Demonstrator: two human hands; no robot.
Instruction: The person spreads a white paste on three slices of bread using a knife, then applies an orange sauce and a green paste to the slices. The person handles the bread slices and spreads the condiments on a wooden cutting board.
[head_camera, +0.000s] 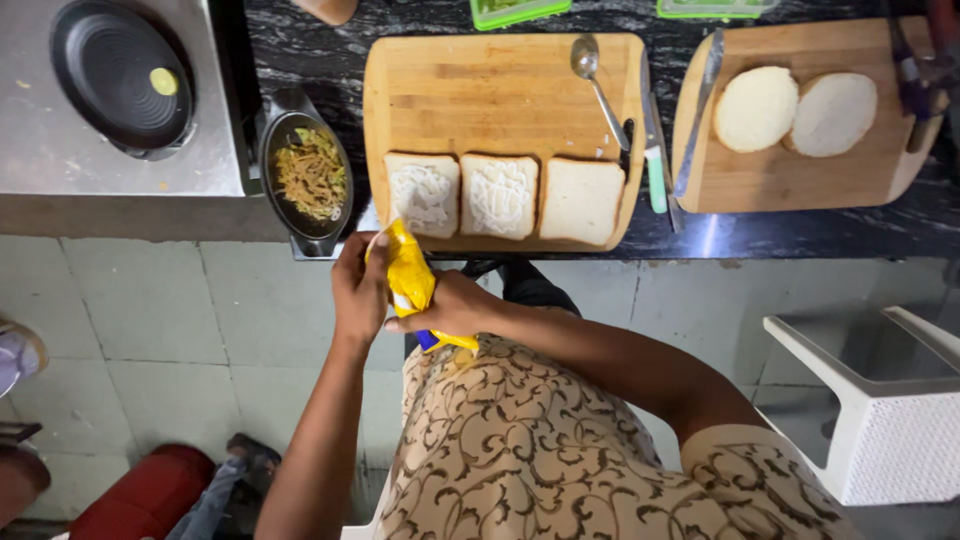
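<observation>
Both my hands hold a yellow sauce pouch (408, 272) just in front of the counter edge. My left hand (358, 290) grips its upper end near the tip, and my right hand (450, 308) wraps its lower part. On the wooden cutting board (470, 90) lie three square bread slices: the left slice (422, 193) and the middle slice (498, 195) carry white squiggles of sauce, while the right slice (581, 200) is plain. A metal spoon (596, 82) rests on the board's right side.
A black pan of noodle-like filling (308, 175) sits left of the board. A second board (800, 170) holds two round bread pieces (795, 110) and a knife (697, 110). A stove with a dark griddle (115, 75) is far left; a white plastic chair (880, 400) stands right.
</observation>
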